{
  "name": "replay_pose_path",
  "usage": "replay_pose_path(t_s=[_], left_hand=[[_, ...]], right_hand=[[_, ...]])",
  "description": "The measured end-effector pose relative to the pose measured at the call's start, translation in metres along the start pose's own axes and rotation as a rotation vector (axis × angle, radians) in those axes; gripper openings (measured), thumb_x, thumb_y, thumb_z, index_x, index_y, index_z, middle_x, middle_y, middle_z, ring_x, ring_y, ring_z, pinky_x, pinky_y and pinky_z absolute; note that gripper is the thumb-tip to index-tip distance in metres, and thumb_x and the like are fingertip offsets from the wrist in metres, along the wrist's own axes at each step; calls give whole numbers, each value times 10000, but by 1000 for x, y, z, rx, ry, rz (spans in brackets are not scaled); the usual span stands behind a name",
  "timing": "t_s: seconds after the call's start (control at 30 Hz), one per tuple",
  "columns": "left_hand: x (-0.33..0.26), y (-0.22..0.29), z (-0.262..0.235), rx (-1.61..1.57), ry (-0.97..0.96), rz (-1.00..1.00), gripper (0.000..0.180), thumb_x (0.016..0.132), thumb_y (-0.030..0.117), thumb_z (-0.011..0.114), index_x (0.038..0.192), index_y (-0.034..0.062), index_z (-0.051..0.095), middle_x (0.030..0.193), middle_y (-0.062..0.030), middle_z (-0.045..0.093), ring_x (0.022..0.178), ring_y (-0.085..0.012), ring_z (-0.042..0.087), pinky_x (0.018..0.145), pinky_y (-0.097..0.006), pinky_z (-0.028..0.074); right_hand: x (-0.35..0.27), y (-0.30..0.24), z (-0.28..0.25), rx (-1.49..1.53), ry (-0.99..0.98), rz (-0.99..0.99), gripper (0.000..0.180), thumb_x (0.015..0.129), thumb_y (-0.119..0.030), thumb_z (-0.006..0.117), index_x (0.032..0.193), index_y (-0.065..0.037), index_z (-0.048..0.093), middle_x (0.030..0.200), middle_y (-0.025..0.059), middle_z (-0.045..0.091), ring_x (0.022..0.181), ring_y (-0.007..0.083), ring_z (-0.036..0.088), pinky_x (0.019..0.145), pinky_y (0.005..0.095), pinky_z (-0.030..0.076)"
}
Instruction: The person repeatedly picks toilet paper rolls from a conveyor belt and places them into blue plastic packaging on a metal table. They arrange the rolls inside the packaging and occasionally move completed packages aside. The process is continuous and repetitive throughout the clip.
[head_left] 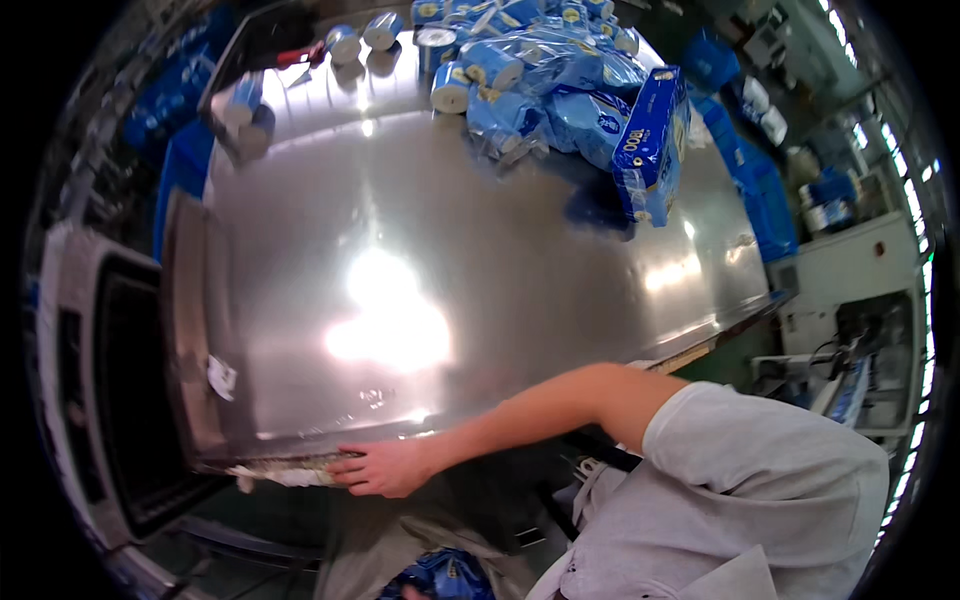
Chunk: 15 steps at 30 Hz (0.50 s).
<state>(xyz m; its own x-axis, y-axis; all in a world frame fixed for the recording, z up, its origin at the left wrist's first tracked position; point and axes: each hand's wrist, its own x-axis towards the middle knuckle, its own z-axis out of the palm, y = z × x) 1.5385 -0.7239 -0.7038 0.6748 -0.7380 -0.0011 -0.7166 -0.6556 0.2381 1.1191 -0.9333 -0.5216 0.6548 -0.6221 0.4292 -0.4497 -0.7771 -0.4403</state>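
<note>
My right arm, in a short light-grey sleeve, reaches left across the near side of a shiny metal table (480,260). My right hand (388,468) rests on the table's near edge, its fingers stretched out and slightly apart, holding nothing. Below the edge is an open pale sack (350,560) with a shiny blue package (450,575) in it. A small bit of skin shows beside that package at the bottom rim, probably my left hand (411,593). Its fingers are mostly cut off, and I cannot tell whether it grips the package.
Blue-wrapped paper rolls and clear-wrapped packs (550,70) are heaped at the table's far side. A long dark-blue package (650,145) leans against them. Several single rolls (343,44) stand at the far left. A white scrap (221,378) lies near the left edge; blue crates (755,190) flank the table.
</note>
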Motion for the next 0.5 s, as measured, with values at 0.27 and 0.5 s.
replay_pose_path(t_s=[0.27,0.5], left_hand=[[-82,104,-143,-334,63,116,328,974,85,627,1280,-33,616,1249,-235,655,1150,-349,640,1017,-429,507],[-222,412,-184,-800,-343,582,198,1041,115,592,1171,-29,631,1116,-130,667,1004,-217,626,911,-345,508]], right_hand=[[-212,45,-189,-101,287,539,418,801,-134,659,1201,-19,609,1405,209,554,1368,367,491,1219,501,315],[-479,95,-405,-997,25,1018,258,820,-127,633,1058,-38,678,1162,157,658,1212,324,552,975,522,452]])
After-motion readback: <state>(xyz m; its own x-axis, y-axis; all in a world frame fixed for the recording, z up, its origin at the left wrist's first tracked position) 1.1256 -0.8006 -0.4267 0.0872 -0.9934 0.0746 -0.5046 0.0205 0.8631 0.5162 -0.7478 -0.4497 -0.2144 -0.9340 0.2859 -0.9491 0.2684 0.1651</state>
